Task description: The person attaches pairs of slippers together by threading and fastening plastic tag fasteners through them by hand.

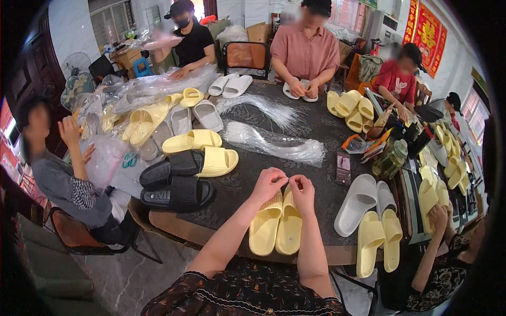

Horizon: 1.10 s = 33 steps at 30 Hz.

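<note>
A pair of yellow slide slippers [289, 230] lies side by side at the table's near edge, soles down, heels toward me. Over their far ends, my left hand [270, 183] and my right hand [302, 190] nearly meet, thumb and fingertips of each pinched together. Whatever is between the fingertips is too small to make out. Beyond them lies a bundle of clear thin plastic strands [274, 142] in a wrapper, with loose strands [261, 109] fanned out farther back. Black slippers [177, 194] sit to the left; grey slippers [356, 204] and more yellow ones [370, 243] are at the right.
A phone [343, 168] and a greenish jar [391, 160] stand right of centre on the dark tablecloth [240, 197]. Bagged slippers and clear plastic bags [105, 158] crowd the left. Several people sit around the table; one across handles white slippers [301, 89].
</note>
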Each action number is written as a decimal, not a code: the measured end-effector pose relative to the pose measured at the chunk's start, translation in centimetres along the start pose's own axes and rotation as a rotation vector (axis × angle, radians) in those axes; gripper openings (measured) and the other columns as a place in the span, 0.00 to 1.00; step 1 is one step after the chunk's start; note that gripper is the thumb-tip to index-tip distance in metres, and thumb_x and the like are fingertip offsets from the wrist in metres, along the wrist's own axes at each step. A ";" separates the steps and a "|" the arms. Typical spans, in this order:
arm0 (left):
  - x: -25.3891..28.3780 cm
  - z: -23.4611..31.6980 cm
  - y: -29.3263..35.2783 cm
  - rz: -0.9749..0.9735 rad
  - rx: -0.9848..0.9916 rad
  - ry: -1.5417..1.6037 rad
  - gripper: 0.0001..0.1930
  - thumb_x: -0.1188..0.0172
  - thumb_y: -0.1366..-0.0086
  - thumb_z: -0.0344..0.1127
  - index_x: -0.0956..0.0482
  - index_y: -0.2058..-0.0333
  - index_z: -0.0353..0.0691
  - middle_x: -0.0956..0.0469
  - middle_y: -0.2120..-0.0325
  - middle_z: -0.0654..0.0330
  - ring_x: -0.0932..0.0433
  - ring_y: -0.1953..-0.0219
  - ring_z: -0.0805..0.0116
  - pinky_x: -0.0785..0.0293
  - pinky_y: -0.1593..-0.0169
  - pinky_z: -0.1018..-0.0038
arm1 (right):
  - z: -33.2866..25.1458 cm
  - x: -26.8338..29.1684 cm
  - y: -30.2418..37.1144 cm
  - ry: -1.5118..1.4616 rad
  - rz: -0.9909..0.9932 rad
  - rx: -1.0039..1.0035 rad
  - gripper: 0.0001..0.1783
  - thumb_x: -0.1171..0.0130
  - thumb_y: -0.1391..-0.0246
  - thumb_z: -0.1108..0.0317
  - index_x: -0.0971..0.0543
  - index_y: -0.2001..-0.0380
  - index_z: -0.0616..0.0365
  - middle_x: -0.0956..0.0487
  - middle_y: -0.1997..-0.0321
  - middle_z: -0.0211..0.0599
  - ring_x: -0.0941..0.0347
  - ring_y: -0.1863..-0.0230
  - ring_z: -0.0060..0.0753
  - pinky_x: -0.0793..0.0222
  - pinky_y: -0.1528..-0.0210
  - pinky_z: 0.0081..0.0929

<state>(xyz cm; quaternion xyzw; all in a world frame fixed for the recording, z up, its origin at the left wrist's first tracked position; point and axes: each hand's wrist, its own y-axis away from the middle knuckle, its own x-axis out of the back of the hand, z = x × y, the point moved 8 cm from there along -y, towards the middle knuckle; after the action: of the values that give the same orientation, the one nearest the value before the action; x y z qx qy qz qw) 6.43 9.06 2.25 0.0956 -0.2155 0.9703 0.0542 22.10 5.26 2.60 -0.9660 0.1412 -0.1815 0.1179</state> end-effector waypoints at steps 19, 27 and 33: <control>-0.8 0.6 0.3 -0.074 -0.086 -0.162 0.07 0.37 0.43 0.34 0.19 0.67 0.39 0.23 0.60 0.61 0.30 0.55 0.62 0.32 0.52 0.69 | 1.3 -0.2 -0.3 -0.081 -0.019 0.016 0.05 0.41 0.46 0.71 0.22 0.69 0.62 0.25 0.74 0.29 0.33 0.72 0.20 0.34 0.66 0.21; -0.5 0.4 0.4 -0.059 -0.022 -0.131 0.07 0.38 0.43 0.34 0.19 0.66 0.39 0.24 0.60 0.61 0.31 0.54 0.61 0.32 0.51 0.68 | 0.5 -0.2 -0.2 -0.024 -0.027 0.024 0.05 0.41 0.47 0.71 0.22 0.68 0.61 0.25 0.72 0.31 0.31 0.71 0.23 0.33 0.65 0.22; 0.3 -0.2 0.1 0.063 -0.009 -0.122 0.06 0.39 0.43 0.35 0.19 0.68 0.41 0.23 0.62 0.59 0.29 0.56 0.58 0.33 0.51 0.66 | 0.4 0.1 -0.1 -0.081 0.021 -0.018 0.06 0.41 0.47 0.70 0.22 0.68 0.61 0.25 0.72 0.32 0.31 0.70 0.24 0.33 0.64 0.24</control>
<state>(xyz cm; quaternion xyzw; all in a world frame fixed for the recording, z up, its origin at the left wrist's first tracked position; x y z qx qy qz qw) 6.04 9.10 2.07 0.1474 -0.2256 0.9630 0.0107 22.35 5.38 2.30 -0.9721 0.1479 -0.1398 0.1169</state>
